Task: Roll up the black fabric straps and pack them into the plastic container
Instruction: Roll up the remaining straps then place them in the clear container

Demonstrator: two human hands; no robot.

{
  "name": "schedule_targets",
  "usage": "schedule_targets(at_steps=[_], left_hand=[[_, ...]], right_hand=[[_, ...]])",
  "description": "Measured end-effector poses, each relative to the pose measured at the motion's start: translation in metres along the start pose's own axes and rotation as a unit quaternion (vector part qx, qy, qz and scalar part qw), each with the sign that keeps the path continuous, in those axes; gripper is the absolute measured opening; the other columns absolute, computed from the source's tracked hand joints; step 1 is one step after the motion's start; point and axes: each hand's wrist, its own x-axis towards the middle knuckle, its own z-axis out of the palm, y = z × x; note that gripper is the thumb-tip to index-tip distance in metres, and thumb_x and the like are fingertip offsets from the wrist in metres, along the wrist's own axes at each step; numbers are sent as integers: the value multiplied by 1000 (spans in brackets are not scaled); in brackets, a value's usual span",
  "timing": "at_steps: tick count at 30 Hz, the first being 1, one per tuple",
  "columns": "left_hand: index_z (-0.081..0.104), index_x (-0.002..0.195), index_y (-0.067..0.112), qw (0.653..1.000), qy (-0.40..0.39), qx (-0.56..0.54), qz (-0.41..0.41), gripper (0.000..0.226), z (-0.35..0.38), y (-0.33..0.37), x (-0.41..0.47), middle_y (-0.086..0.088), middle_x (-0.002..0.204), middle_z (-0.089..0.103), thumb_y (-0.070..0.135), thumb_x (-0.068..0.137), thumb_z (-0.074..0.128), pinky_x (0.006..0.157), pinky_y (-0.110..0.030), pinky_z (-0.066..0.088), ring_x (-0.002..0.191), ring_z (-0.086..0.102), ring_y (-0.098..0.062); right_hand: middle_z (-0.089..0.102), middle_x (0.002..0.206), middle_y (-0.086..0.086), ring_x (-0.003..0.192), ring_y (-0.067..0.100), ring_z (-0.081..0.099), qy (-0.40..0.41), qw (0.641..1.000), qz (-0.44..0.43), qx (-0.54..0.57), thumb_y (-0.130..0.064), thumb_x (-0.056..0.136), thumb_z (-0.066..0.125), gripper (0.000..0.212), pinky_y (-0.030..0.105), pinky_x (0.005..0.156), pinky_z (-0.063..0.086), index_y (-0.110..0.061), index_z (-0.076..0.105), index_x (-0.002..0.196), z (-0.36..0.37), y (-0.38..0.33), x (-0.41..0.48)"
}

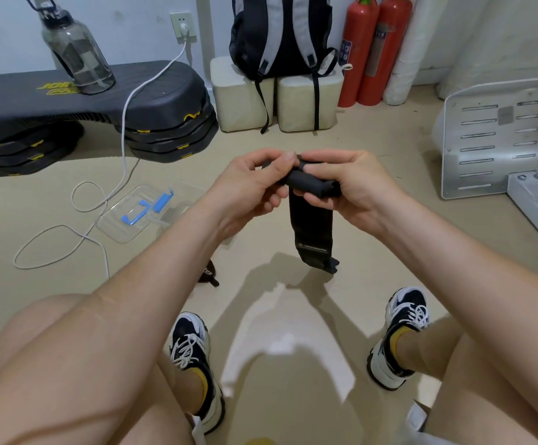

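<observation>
Holding a black fabric strap (311, 220) up in the air in front of the knees, with the upper end wound into a short roll and the lower end hanging straight down, a small label near the bottom. Pinching the left end of the roll with the left hand (248, 184), thumb on top and fingers curled below. Gripping the right end with the right hand (348, 184), fingers curled round the roll. Leaving a second black strap (208, 275) lying on the floor, partly hidden behind the left forearm. Having the clear plastic container (117, 231) with blue clips on the floor to the left, well apart from both hands and just beside a looping white cable (124, 139). Facing a black step platform (152, 88) with a water bottle (75, 49) standing on it, a backpack (280, 33) on pale blocks, and two red fire extinguishers (373, 49) by the wall.
</observation>
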Motion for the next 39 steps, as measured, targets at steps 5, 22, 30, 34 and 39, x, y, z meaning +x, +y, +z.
schedule_targets(at_steps=[5,22,30,34,39], left_hand=[[66,91,18,997,-17,11,76,9,-8,3,-2,-1,84,68,9,89,69,69,-22,52,75,66,-16],[65,86,13,992,91,-42,77,11,12,-3,1,-4,73,66,21,93,67,56,-17,48,56,62,-11],[50,100,19,983,120,-136,16,23,8,-9,6,-4,78,59,16,89,71,44,-19,37,50,49,-11],[51,108,11,977,118,-172,-36,28,7,-11,9,1,67,59,17,89,71,40,-17,35,45,45,-8],[60,87,13,978,120,-137,-103,9,7,-12,10,4,50,47,20,90,65,36,-17,28,39,37,-6]], right_hand=[[70,97,18,68,27,73,-15,998,23,50,3,91,61,18,20,52,54,-4,70,104,-2,-5,-3],[71,112,11,87,27,74,-48,998,-19,-30,-5,100,50,27,27,65,61,-13,71,115,-6,0,-1],[70,94,12,84,27,63,-46,981,-88,-169,5,94,51,35,31,71,58,-18,76,89,-1,3,-6],[68,89,13,81,22,63,-47,982,-98,-155,-8,92,58,20,30,69,55,-15,76,87,0,0,-9],[76,83,7,80,22,74,-42,956,-150,-248,-20,85,78,4,38,79,58,-24,77,86,2,8,-11]])
